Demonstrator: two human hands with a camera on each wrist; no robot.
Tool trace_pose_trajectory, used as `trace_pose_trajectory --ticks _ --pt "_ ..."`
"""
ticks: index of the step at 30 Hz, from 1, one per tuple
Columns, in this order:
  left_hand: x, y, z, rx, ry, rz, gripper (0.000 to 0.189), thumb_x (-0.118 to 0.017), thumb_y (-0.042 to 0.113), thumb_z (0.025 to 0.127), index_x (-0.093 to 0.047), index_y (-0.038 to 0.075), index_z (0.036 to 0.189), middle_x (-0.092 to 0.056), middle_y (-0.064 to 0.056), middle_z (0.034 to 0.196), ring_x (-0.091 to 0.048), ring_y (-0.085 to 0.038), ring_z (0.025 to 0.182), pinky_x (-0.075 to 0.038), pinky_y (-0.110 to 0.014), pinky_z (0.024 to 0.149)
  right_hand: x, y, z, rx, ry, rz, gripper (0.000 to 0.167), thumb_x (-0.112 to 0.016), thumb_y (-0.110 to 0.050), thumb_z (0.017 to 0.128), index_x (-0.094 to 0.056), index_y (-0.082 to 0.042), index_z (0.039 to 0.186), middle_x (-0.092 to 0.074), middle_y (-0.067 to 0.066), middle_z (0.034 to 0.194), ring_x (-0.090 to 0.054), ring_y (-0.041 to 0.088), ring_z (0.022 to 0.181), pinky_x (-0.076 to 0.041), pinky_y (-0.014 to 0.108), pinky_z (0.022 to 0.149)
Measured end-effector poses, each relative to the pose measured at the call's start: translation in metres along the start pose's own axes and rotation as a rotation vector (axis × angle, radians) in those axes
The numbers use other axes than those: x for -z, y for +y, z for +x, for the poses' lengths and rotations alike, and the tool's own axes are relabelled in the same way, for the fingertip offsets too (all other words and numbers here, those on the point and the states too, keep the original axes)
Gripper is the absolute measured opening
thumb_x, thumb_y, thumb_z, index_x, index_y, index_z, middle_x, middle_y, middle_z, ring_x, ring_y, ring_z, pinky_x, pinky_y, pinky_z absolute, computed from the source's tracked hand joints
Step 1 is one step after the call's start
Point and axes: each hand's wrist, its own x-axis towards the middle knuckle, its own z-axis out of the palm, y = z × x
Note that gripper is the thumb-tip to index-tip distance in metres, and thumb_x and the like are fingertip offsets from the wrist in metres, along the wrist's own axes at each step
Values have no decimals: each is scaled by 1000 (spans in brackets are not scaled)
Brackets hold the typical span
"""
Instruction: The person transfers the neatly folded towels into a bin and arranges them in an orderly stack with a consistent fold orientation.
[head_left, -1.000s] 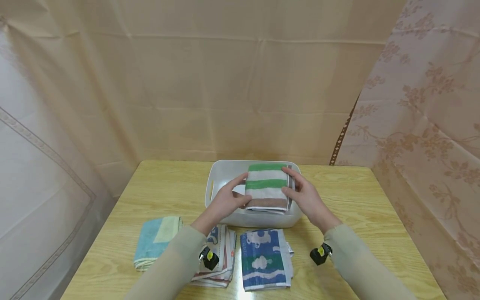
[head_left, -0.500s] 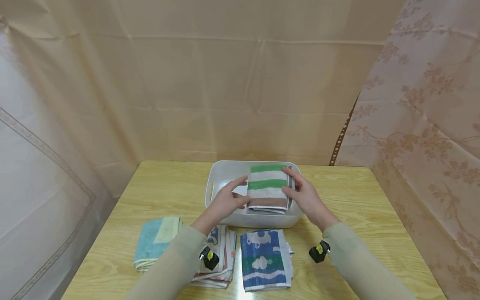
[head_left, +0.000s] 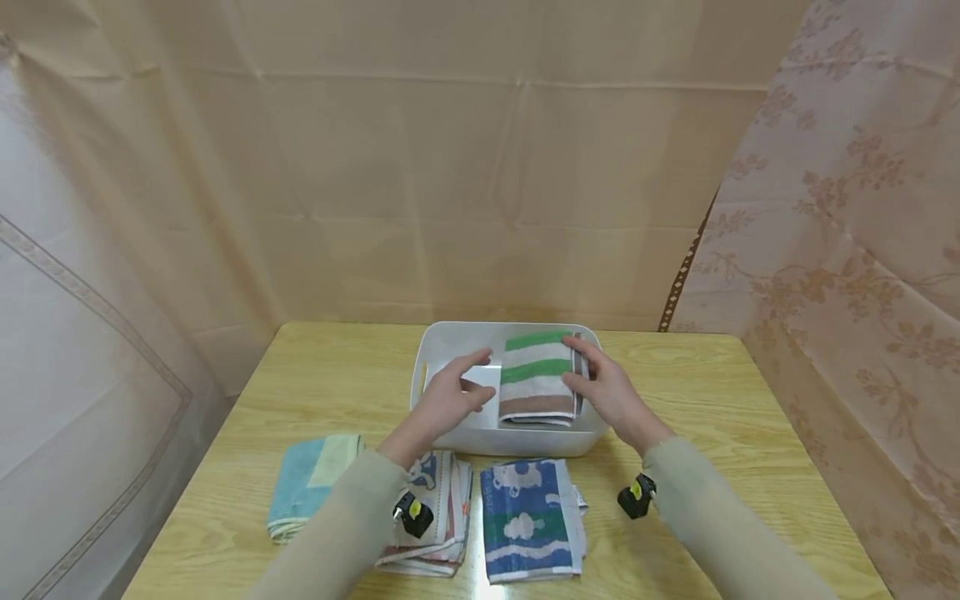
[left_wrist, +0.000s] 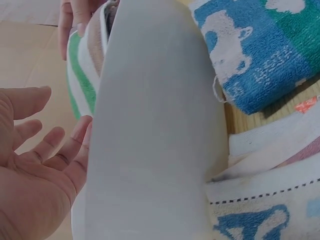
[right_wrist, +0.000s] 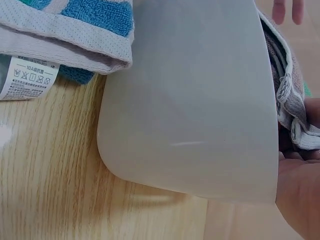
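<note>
At a basket (head_left: pixel 510 442), the right hand (head_left: pixel 611 392) is pinching a striped towel (head_left: pixel 534 375); the left hand (head_left: pixel 447 402) is hovering apart, relaxed.

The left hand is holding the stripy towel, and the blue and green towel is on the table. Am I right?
Not quite: the right hand holds the stripy towel. The head view shows the left hand apart from it. The blue and green towel is on the table, yes.
</note>
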Motion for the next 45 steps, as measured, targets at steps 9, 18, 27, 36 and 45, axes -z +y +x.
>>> trace_pose_trajectory --ticks 9,18,27,36,45 --pt "9 -1 6 -58 34 32 64 -68 12 98 -42 12 156 -51 -13 151 -70 -21 96 -59 -33 77 -4 -4 8 16 -18 -45 61 -60 -15 103 -36 -24 159 -26 15 166 -40 38 143 -38 55 115" --pt "17 -5 15 -38 43 97 64 -69 10 97 -42 9 155 -51 -16 150 -71 -25 98 -60 -33 76 -8 -14 17 34 -70 -98 62 -58 -14 103 -34 -20 160 -25 20 165 -36 39 144 -41 54 112" --pt "27 -5 25 -15 62 174 64 -69 9 96 -43 8 155 -52 -18 149 -71 -30 100 -61 -35 76 -18 -22 27 10 -86 -193 62 -60 -11 102 -37 -14 158 -31 23 161 -47 37 132 -51 45 100" --pt "32 -11 36 3 54 252 65 -69 10 96 -41 6 155 -53 -19 148 -72 -29 95 -61 -34 77 -28 -25 32 -26 -91 -214 62 -61 -7 100 -38 -13 157 -37 22 158 -51 34 128 -51 43 99" --pt "30 -20 45 -34 32 361 62 -70 10 94 -46 -1 150 -58 -24 140 -59 -41 125 -50 -48 104 -39 -25 36 -69 -126 -164 61 -59 -3 99 -39 -9 156 -51 22 141 -61 27 105 -56 33 80"
